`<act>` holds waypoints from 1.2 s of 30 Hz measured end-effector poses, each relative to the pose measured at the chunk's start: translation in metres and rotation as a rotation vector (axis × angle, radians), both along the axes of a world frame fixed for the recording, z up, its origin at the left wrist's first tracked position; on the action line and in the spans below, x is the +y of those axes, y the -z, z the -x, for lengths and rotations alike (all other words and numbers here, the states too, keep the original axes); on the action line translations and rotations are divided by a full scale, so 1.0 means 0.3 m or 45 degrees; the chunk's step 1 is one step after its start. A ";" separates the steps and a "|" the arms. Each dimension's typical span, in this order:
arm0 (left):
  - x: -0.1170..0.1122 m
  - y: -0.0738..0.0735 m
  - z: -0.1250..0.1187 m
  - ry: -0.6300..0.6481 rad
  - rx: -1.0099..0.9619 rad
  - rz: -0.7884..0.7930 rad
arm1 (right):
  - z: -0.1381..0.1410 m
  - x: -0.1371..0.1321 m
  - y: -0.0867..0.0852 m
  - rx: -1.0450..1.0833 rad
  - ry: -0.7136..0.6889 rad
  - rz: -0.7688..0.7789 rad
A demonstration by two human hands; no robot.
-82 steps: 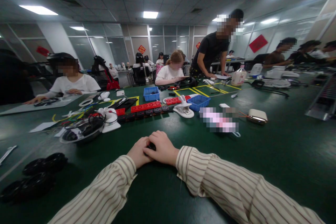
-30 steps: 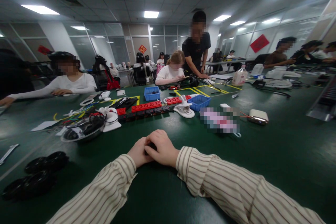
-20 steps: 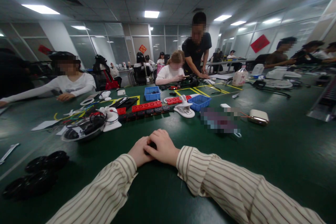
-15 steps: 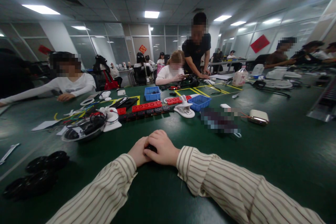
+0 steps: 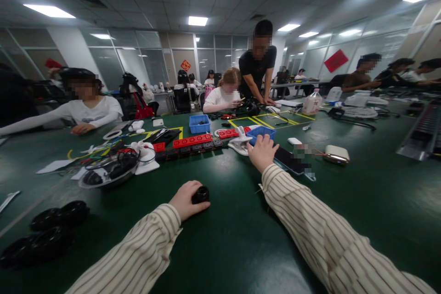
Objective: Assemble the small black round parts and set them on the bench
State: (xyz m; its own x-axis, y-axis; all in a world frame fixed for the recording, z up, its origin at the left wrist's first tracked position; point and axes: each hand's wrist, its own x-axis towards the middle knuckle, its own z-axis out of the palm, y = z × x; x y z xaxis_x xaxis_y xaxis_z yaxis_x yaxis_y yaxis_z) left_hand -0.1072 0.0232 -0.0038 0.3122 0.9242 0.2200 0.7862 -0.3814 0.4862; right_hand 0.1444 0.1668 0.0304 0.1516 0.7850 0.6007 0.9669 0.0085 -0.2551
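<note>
My left hand (image 5: 185, 202) rests on the green table (image 5: 361, 211) with its fingers closed round a small black round part (image 5: 200, 194). My right hand (image 5: 262, 152) is stretched forward, fingers loosely curled, just short of a blue bin (image 5: 261, 133) and beside a white clamp-shaped piece (image 5: 240, 143). It holds nothing that I can see. A dark phone (image 5: 290, 160) lies just to its right. Both sleeves are cream with thin stripes.
Red and black power strips (image 5: 192, 143) run across the middle. A clear tray of black parts (image 5: 109, 171) sits at left, and black round caps (image 5: 44, 232) lie near the left edge. Another blue bin (image 5: 199, 123) stands further back. Several people sit or stand around the table.
My right hand has left my left hand and reached forward toward the blue bin. The black part now shows in my left hand. The phone screen has gone dark.
</note>
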 end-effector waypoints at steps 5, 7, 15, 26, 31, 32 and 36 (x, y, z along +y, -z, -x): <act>-0.003 -0.007 0.005 0.005 0.002 0.027 | 0.015 -0.017 -0.014 0.016 -0.036 0.032; -0.004 -0.010 0.008 0.006 0.011 0.039 | 0.065 -0.062 -0.031 -0.063 -0.237 -0.104; -0.005 -0.008 -0.001 -0.032 -0.018 0.011 | 0.283 -0.330 -0.029 -0.127 -1.131 -0.045; -0.002 -0.021 -0.009 -0.078 -0.023 -0.009 | 0.301 -0.358 0.023 -0.082 -1.735 0.176; 0.003 -0.013 0.003 0.000 -0.103 0.052 | 0.290 -0.373 0.016 -0.084 -1.828 0.107; 0.002 -0.014 0.003 0.001 -0.130 0.055 | 0.289 -0.375 0.015 -0.051 -1.791 0.090; -0.009 -0.025 -0.008 -0.032 -0.180 0.044 | 0.289 -0.370 0.017 0.074 -1.590 0.083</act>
State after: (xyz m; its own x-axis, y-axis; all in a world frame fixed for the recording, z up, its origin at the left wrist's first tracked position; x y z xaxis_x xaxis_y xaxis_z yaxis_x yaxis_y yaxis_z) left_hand -0.1048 0.0206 0.0037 0.2571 0.9391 0.2279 0.7179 -0.3435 0.6055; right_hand 0.0578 0.0560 0.0253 -0.6921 0.4394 0.5726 0.2949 0.8962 -0.3313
